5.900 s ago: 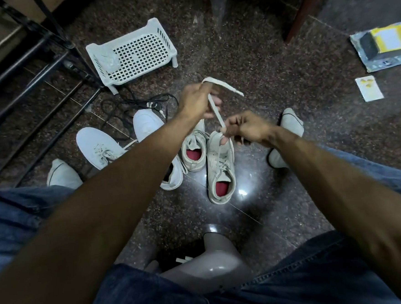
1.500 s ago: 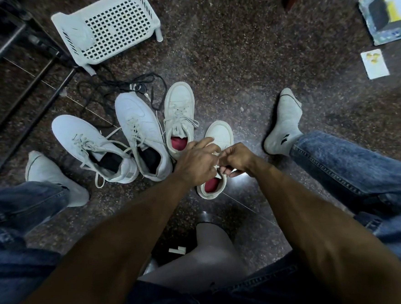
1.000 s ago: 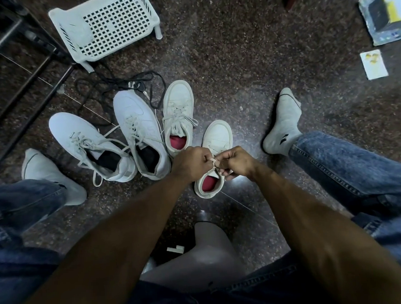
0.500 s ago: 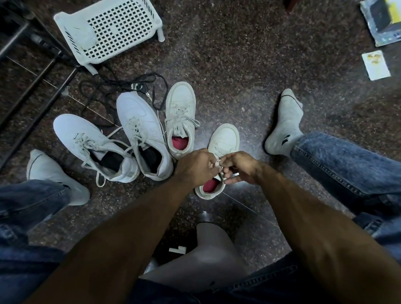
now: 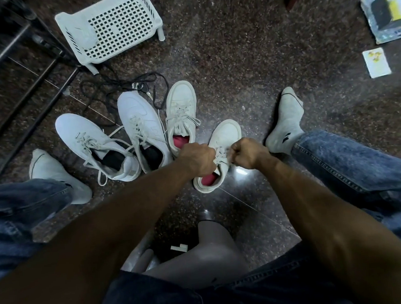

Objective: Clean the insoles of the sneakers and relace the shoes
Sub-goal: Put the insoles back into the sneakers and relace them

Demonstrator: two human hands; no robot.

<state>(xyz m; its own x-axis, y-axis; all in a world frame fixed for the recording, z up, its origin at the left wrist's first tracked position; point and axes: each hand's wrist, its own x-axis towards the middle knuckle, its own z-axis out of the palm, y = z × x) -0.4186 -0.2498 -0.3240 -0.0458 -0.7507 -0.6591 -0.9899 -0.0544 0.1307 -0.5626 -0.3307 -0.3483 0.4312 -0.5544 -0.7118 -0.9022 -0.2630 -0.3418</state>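
Observation:
A cream sneaker with a red insole [image 5: 224, 136] lies on the dark floor in front of me. My left hand [image 5: 196, 158] and my right hand [image 5: 248, 154] are fists on either side of its tongue, each gripping an end of its white lace [image 5: 221, 154]. Its cream partner [image 5: 181, 110], laced and also red inside, stands just to the left. Further left are two white sneakers [image 5: 138, 123] [image 5: 87, 140] with dark insoles and loose laces.
A white perforated plastic rack [image 5: 115, 27] lies at the back left beside a black metal frame [image 5: 23, 76]. Black laces [image 5: 119, 86] trail behind the shoes. My socked feet [image 5: 287, 119] [image 5: 51, 171] flank the shoes. Papers [image 5: 376, 62] lie at the far right.
Since half a second ago my two hands have drawn apart sideways, pulling the lace ends outward over the near sneaker. Earlier the left hand held the lace high above the shoe.

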